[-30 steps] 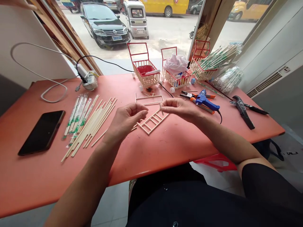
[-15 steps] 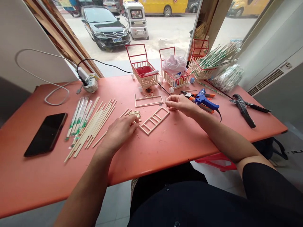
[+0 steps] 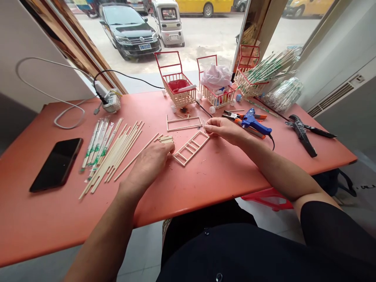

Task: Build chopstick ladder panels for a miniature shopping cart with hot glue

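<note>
My left hand [image 3: 154,159] rests at the pile of short wooden sticks [image 3: 167,139], its fingers curled together by the left end of a ladder-like stick frame [image 3: 184,159]. What those fingertips hold, if anything, is hidden. Above the frame's right end, my right hand [image 3: 225,130] pinches what looks like a short pale stick [image 3: 204,123]. The frame lies flat, with several rungs between two long sides. Just behind it lies a second, open rectangular stick frame [image 3: 183,128].
Long sticks [image 3: 114,156], wrapped chopsticks [image 3: 98,143] and a phone [image 3: 57,164] lie left. Small stick carts [image 3: 180,92] stand at the back. A blue glue gun [image 3: 254,122], pliers [image 3: 230,114] and a black cutter tool [image 3: 302,135] lie right on the orange table [image 3: 205,188].
My left fingers have curled in and drawn slightly off the short sticks, showing more of the pile. My right hand stays nearly still with its pinch. The whole view has shifted slightly.
</note>
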### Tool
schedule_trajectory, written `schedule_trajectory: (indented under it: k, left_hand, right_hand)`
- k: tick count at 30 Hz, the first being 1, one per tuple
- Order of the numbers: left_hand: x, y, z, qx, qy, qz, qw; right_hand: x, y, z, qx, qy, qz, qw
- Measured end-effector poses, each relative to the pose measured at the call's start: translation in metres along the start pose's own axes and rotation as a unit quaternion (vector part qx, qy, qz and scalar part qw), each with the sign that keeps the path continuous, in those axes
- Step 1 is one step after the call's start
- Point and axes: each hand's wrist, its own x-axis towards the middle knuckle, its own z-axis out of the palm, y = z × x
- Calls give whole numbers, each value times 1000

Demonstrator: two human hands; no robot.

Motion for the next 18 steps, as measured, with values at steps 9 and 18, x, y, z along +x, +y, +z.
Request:
schedule_trajectory:
  k: [9, 18]
  left_hand:
    - [7, -5, 9, -185, 123, -12, 975]
    - [18, 9, 25, -485, 210, -58, 847]
  right_hand:
    - [-3, 3, -2, -24, -18, -6, 1000]
    - [-11, -1, 8, -46, 10, -19, 999]
